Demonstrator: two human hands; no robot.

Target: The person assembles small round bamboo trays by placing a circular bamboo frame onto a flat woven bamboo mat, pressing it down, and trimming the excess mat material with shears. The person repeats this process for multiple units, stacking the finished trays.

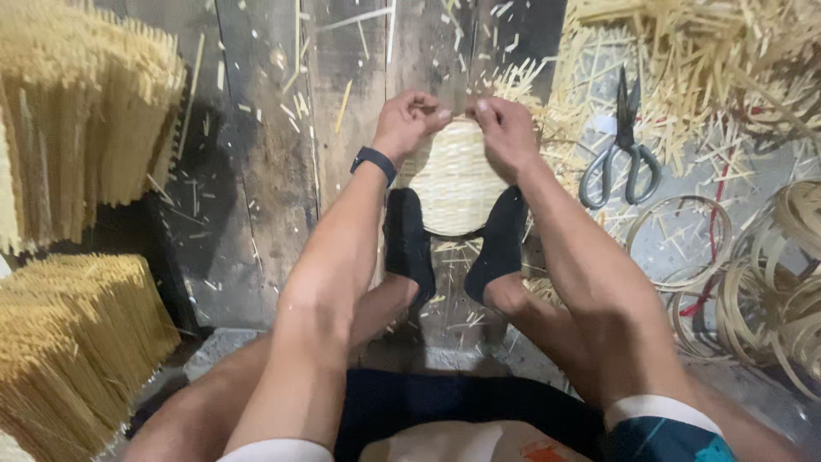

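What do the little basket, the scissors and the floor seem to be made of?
The basket, held between the left hand and right hand, looks woven from thin pale strips, probably bamboo or cane: matte, straw-coloured, with visible rows. The scissors look like dull grey metal, blades and handles alike. The floor seems to be rough, worn wooden planks, with seams showing between boards.
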